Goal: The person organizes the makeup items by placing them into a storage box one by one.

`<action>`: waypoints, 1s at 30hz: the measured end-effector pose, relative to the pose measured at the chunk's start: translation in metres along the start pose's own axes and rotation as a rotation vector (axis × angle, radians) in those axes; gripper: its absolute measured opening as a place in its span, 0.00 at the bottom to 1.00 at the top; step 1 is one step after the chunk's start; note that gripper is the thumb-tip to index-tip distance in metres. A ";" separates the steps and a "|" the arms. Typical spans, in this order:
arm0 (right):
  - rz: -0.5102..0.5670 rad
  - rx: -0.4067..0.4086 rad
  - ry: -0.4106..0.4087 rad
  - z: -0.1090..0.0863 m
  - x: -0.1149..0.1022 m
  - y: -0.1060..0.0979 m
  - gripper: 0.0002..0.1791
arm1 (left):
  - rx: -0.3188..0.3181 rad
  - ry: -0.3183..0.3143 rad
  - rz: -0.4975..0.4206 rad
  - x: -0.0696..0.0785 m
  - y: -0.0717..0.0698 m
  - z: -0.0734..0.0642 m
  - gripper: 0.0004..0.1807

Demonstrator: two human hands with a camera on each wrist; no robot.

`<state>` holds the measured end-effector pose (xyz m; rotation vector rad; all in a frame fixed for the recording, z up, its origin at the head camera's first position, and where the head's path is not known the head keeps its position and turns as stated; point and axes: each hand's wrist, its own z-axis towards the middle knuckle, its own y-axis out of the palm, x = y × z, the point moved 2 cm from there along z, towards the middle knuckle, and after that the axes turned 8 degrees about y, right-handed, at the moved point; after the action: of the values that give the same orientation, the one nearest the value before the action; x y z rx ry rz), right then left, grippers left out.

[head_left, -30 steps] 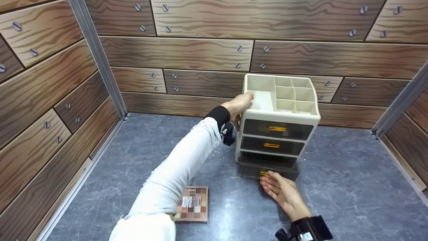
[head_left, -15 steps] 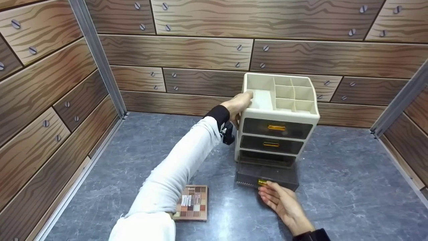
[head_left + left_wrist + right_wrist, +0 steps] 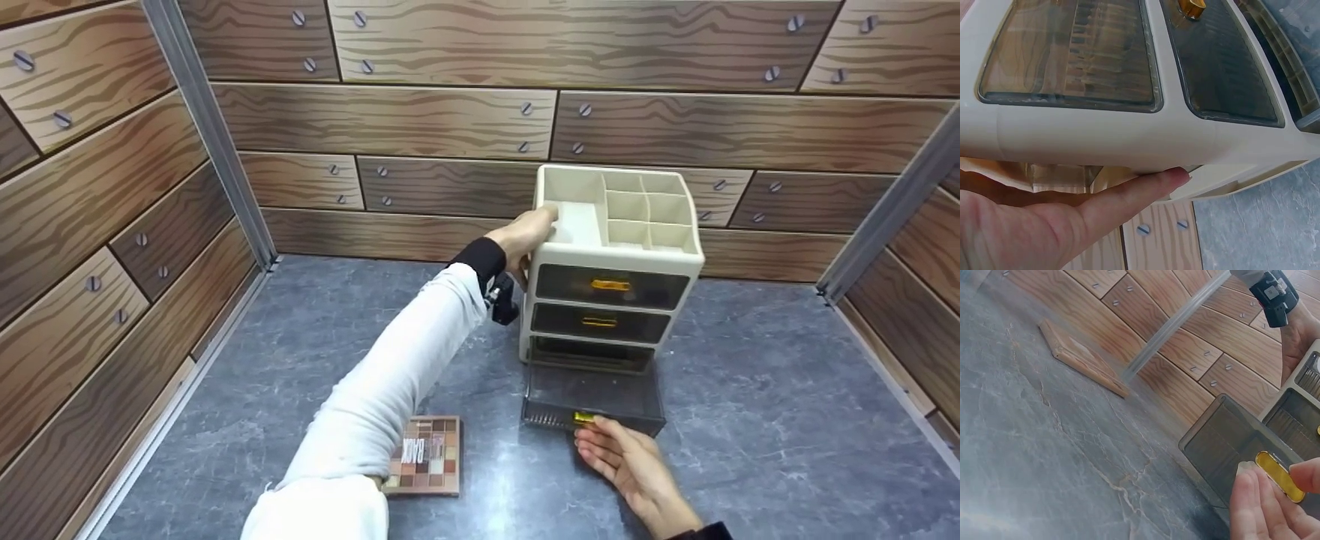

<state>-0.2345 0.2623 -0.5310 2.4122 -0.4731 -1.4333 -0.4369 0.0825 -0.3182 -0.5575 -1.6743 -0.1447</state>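
Observation:
A cream desktop drawer organizer (image 3: 619, 257) has three smoky drawers with amber handles and a divided open top. My left hand (image 3: 527, 231) grips its upper left side, fingers over the rim; one straight finger (image 3: 1145, 188) lies against the side wall in the left wrist view. The bottom drawer (image 3: 592, 390) is pulled far out, and no contents show in it. With thumb and fingers, my right hand (image 3: 634, 469) pinches that drawer's amber handle (image 3: 1279, 476). Both upper drawers are closed.
On the grey marbled surface (image 3: 360, 307), an eyeshadow palette (image 3: 439, 469) lies flat, partly behind the left sleeve (image 3: 390, 375). Wood-patterned panels (image 3: 420, 120) enclose the back and sides.
My right hand has drawn the bottom drawer forward, from slightly out to far out. The left hand has kept its grip on the organizer. The head view has shifted slightly.

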 end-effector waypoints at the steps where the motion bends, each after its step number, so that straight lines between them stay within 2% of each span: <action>1: 0.001 -0.004 0.000 0.000 0.001 0.000 0.12 | -0.005 0.001 -0.001 -0.001 0.000 0.000 0.34; 7: -0.010 -0.035 0.032 0.002 0.009 -0.002 0.12 | -0.031 0.016 -0.011 -0.014 -0.006 -0.001 0.36; 10: -0.013 -0.043 0.037 0.003 0.010 -0.002 0.12 | -0.053 0.064 0.015 -0.022 -0.013 -0.004 0.40; 14: -0.011 -0.042 0.031 0.005 0.009 -0.001 0.11 | -0.090 0.139 0.064 -0.033 -0.024 -0.017 0.48; 19: -0.010 -0.049 0.018 0.006 0.006 0.000 0.11 | -0.128 0.203 0.162 -0.054 -0.041 -0.051 0.55; 22: -0.007 -0.052 0.015 0.005 0.004 -0.001 0.11 | -0.139 0.203 0.244 -0.070 -0.046 -0.078 0.59; 26: 0.000 -0.042 0.021 0.004 0.004 -0.003 0.11 | -0.149 0.153 0.364 -0.095 -0.042 -0.113 0.62; 30: 0.005 -0.032 0.013 0.003 0.000 -0.004 0.11 | -0.163 0.108 0.497 -0.118 -0.032 -0.142 0.59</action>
<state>-0.2362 0.2657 -0.5344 2.3919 -0.4492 -1.4121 -0.3143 -0.0353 -0.3971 -1.0526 -1.3822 0.0507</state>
